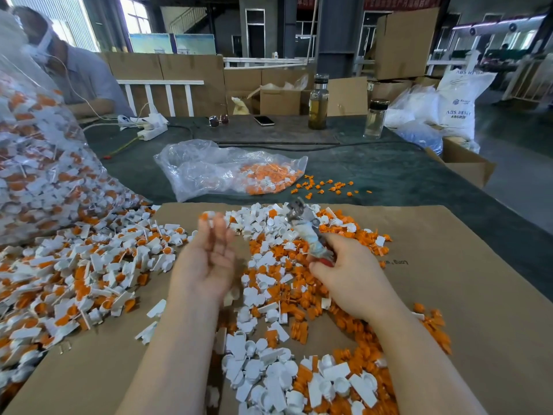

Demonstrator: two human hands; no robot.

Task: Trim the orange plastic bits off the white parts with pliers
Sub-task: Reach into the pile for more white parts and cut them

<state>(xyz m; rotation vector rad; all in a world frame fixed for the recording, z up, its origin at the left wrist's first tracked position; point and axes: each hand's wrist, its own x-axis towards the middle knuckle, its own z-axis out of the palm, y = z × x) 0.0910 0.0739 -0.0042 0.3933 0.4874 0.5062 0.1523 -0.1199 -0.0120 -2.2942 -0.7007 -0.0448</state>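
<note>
Head view: your left hand (206, 259) pinches a white-and-orange part (208, 215) at fingertip height, presenting it to the pliers (305, 227) your right hand (348, 272) grips.

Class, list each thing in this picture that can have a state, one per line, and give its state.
Left hand: raised palm up, blurred, a small white and orange part at its fingertips.
Right hand: grips the pliers' handles.
Pliers: held, pointing up and away.
Small bag: lying flat, open, orange bits spilling out.
Big bag: full of untrimmed parts.
Phone: screen dark.
Bottles: upright, capped.
</note>
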